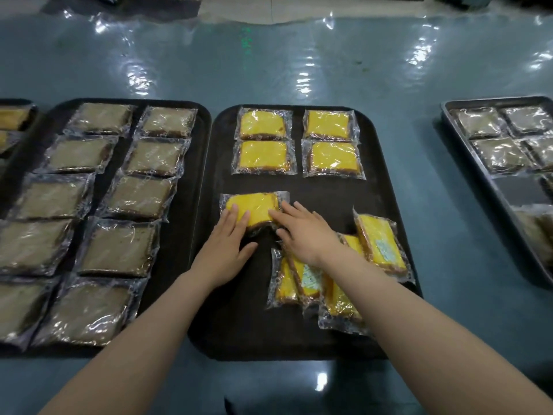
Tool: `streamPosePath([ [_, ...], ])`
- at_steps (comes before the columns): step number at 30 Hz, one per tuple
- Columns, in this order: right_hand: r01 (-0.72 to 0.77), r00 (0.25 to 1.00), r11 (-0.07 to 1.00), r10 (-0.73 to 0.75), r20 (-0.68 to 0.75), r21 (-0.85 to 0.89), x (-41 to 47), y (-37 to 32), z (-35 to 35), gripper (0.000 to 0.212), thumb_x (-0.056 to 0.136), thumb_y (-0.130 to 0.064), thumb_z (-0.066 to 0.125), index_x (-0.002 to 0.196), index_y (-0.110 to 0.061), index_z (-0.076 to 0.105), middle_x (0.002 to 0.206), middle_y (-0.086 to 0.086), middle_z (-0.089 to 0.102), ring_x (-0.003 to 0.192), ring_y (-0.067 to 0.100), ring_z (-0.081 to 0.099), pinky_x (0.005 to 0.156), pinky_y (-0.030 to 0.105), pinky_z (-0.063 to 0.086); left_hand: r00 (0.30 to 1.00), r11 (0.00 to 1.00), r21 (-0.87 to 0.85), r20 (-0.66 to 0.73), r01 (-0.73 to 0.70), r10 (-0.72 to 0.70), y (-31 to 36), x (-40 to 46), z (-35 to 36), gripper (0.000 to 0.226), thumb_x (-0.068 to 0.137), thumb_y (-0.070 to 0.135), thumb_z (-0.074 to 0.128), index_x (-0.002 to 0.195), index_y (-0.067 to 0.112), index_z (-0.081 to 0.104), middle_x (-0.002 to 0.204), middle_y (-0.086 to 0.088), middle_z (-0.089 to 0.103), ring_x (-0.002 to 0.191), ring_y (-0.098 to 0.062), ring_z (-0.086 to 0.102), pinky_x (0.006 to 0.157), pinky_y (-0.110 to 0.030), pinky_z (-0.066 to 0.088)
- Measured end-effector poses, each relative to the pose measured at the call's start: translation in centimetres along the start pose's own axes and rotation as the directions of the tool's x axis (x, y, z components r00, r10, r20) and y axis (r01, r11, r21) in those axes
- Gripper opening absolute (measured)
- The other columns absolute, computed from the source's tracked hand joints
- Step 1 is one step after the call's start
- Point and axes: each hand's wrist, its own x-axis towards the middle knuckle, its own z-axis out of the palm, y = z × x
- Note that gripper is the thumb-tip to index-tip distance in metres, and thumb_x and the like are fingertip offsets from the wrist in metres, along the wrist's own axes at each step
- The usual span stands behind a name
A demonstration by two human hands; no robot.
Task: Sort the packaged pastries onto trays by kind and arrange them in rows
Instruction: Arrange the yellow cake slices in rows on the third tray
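A black middle tray [386,205] holds yellow packaged pastries. Several lie flat in two rows at its far end [263,155]. One more yellow pastry [254,206] lies tilted in the tray's middle left. My left hand [227,247] rests its fingertips on the pastry's near left edge. My right hand [302,232] lies on its right end, fingers spread. A loose pile of yellow pastries [380,244] leans at the tray's near right, partly under my right forearm.
A black left tray [191,187] carries two columns of brown packaged pastries [119,250]. A metal tray [514,217] at the right holds more brown ones. Another tray's corner [15,118] shows at far left. The teal tabletop [299,70] is glossy.
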Motion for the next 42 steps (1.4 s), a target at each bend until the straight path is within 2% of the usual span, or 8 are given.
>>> streamPosePath([
  [7, -0.062, 0.998, 0.997, 0.063, -0.008, 0.050, 1.3, 0.4, -0.4, 0.039, 0.100, -0.043, 0.038, 0.139, -0.041, 0.042, 0.155, -0.013, 0.029, 0.147, 0.023, 0.010, 0.114, 0.057, 0.009, 0.997, 0.979, -0.203, -0.063, 0.032, -0.045, -0.1, 1.5, -0.7, 0.053, 0.101, 0.035, 0.033, 0.150, 0.024, 0.018, 0.159, 0.002, 0.000, 0.144, -0.011, -0.005, 0.118, -0.038, 0.003],
  [11, -0.081, 0.987, 0.996, 0.086, -0.135, 0.040, 1.8, -0.2, -0.1, 0.030, 0.096, -0.035, 0.052, 0.126, -0.032, 0.050, 0.144, -0.006, 0.046, 0.146, 0.024, 0.018, 0.115, 0.055, 0.010, 0.992, 0.989, -0.128, -0.096, 0.073, -0.085, 0.4, 2.1, -0.1, 0.060, 0.100, 0.031, 0.038, 0.151, 0.023, 0.008, 0.159, -0.001, -0.007, 0.145, -0.018, -0.006, 0.115, -0.037, 0.000],
  [21, -0.222, 0.964, 0.975, 0.216, -0.154, -0.025, 4.4, 0.6, -0.6, 0.045, 0.102, -0.029, 0.041, 0.145, -0.026, 0.029, 0.159, 0.000, 0.022, 0.147, 0.029, 0.009, 0.114, 0.058, 0.003, 0.999, 0.999, 0.016, -0.040, 0.037, -0.037, 0.7, 6.3, -0.9, 0.069, 0.098, 0.040, 0.037, 0.150, 0.024, -0.006, 0.157, -0.002, -0.018, 0.144, -0.019, -0.014, 0.116, -0.042, 0.002],
  [28, -0.231, 0.939, 0.972, 0.234, -0.252, 0.040, 0.5, 1.6, -2.4, 0.044, 0.098, -0.036, 0.045, 0.141, -0.023, 0.042, 0.156, 0.002, 0.029, 0.146, 0.024, 0.016, 0.115, 0.045, 0.019, 0.980, 0.999, -0.041, -0.198, 0.026, -0.033, 1.5, 3.7, -0.9, 0.072, 0.096, 0.040, 0.039, 0.150, 0.023, -0.006, 0.157, 0.001, -0.016, 0.141, -0.013, -0.017, 0.112, -0.034, -0.006],
  [34, -0.396, 0.854, 0.918, 0.379, -0.356, 0.026, -6.6, 4.2, -3.0, 0.049, 0.095, -0.035, 0.051, 0.141, -0.021, 0.044, 0.155, 0.006, 0.030, 0.144, 0.026, 0.018, 0.115, 0.041, 0.020, 0.988, 0.998, -0.046, -0.146, 0.047, -0.053, 2.1, -1.0, 0.7, 0.075, 0.096, 0.042, 0.041, 0.149, 0.022, -0.008, 0.149, 0.009, -0.025, 0.139, -0.007, -0.017, 0.112, -0.028, -0.005],
  [37, -0.500, 0.811, 0.862, 0.500, -0.304, 0.083, -8.6, 5.1, -2.5, 0.048, 0.094, -0.037, 0.050, 0.138, -0.019, 0.043, 0.148, 0.008, 0.039, 0.135, 0.032, 0.032, 0.104, 0.044, 0.035, 0.990, 0.992, -0.016, -0.064, 0.128, -0.129, 2.1, -1.8, 1.5, 0.078, 0.095, 0.045, 0.042, 0.150, 0.019, -0.006, 0.153, 0.003, -0.023, 0.144, -0.016, -0.011, 0.113, -0.033, -0.003],
  [39, -0.541, 0.791, 0.829, 0.559, -0.249, 0.140, -8.9, 5.3, -2.2, 0.044, 0.095, -0.037, 0.048, 0.133, -0.016, 0.044, 0.131, 0.009, 0.054, 0.117, 0.033, 0.049, 0.084, 0.042, 0.047, 0.985, 0.985, 0.031, -0.033, 0.171, -0.170, 2.0, -1.9, 1.7, 0.079, 0.094, 0.048, 0.042, 0.150, 0.018, -0.005, 0.156, -0.003, -0.021, 0.144, -0.020, -0.010, 0.114, -0.037, -0.002],
  [42, -0.502, 0.813, 0.855, 0.518, -0.268, 0.129, -8.7, 5.3, -2.5, 0.025, 0.097, -0.023, 0.043, 0.120, -0.019, 0.052, 0.088, 0.003, 0.062, 0.072, 0.026, 0.054, 0.052, 0.033, 0.036, 0.978, 0.972, 0.112, 0.002, 0.205, -0.206, 1.8, -2.3, 2.3, 0.082, 0.093, 0.055, 0.036, 0.149, 0.019, -0.012, 0.155, -0.009, -0.024, 0.143, -0.022, -0.017, 0.113, -0.039, -0.006],
])
